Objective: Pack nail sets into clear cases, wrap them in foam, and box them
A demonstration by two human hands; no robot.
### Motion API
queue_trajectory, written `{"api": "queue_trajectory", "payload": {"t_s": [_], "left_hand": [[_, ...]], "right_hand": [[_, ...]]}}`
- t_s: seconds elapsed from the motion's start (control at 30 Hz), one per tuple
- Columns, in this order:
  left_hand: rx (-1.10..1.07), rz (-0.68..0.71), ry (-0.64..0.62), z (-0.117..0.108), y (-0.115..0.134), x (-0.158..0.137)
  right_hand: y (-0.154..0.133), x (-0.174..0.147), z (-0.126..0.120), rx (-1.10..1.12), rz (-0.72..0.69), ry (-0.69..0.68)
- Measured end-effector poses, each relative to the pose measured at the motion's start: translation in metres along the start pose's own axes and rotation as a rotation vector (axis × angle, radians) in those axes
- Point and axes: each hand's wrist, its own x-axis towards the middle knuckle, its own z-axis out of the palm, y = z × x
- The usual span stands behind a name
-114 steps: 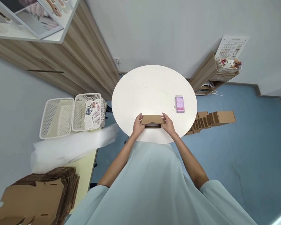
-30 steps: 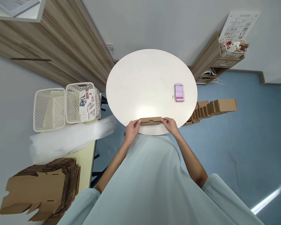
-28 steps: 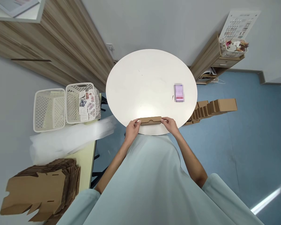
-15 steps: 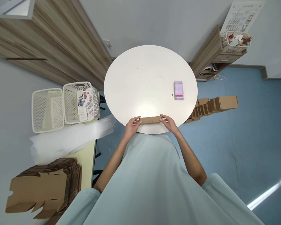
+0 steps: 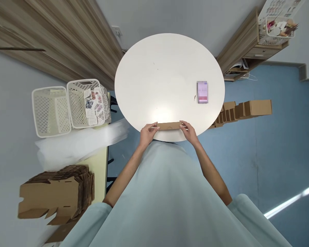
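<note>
A brown cardboard box (image 5: pixel 169 126), seen along its narrow side with a half-round notch in the middle, is held level at the near edge of the white round table (image 5: pixel 167 75). My left hand (image 5: pixel 147 133) pinches its left end between thumb and fingers. At the right end, my right hand (image 5: pixel 189 132) grips it the same way. Whether the box rests on the table or hovers just over it I cannot tell. A blurred-out phone-like purple rectangle (image 5: pixel 202 92) lies on the right part of the tabletop.
Left, a side table (image 5: pixel 99 175) bears flattened cardboard boxes (image 5: pixel 50 197), clear plastic bags (image 5: pixel 79 147) and two white baskets (image 5: pixel 51 132), one with small packets. Folded boxes (image 5: pixel 259 107) line the floor at right. A wooden cabinet (image 5: pixel 266 52) carries another basket (image 5: pixel 275 40).
My view has shifted, so the table appears higher and slightly larger. Both hands keep their hold on the ends of the cardboard box, which looks otherwise unchanged.
</note>
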Motion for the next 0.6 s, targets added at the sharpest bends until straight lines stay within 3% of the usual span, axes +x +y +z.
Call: {"api": "queue_trajectory", "payload": {"t_s": [0.37,0.6], "left_hand": [[0.106,0.060,0.017,0.000,0.013,-0.009],[0.064,0.124,-0.014,-0.001,0.008,-0.025]], "right_hand": [[-0.013,-0.012,0.006,-0.058,0.058,0.096],[-0.015,-0.050,0.020,-0.087,0.068,0.194]]}}
